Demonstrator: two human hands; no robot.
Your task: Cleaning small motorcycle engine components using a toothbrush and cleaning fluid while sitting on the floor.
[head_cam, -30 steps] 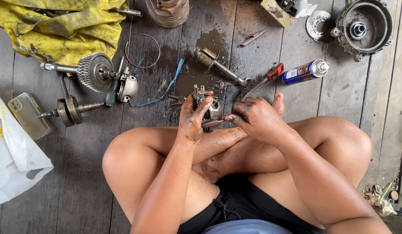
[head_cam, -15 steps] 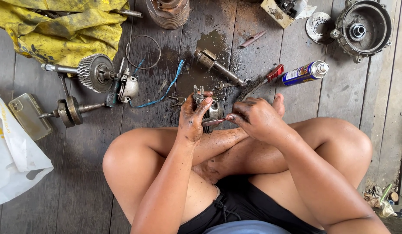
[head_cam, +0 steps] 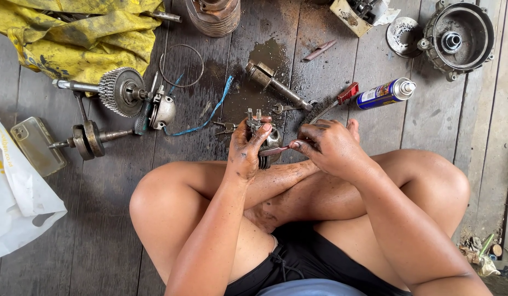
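Small metal engine part point(head_cam: 269, 143): held over the crossed shins, just below the oily patch of floor point(head_cam: 276, 60), clasped in the left hand point(head_cam: 247, 147). A thin reddish tool point(head_cam: 276, 150) is pinched in the right hand point(head_cam: 329, 148). The part is best kept braced, the tip guided lightly. Nothing is seen changed from the earlier frame.
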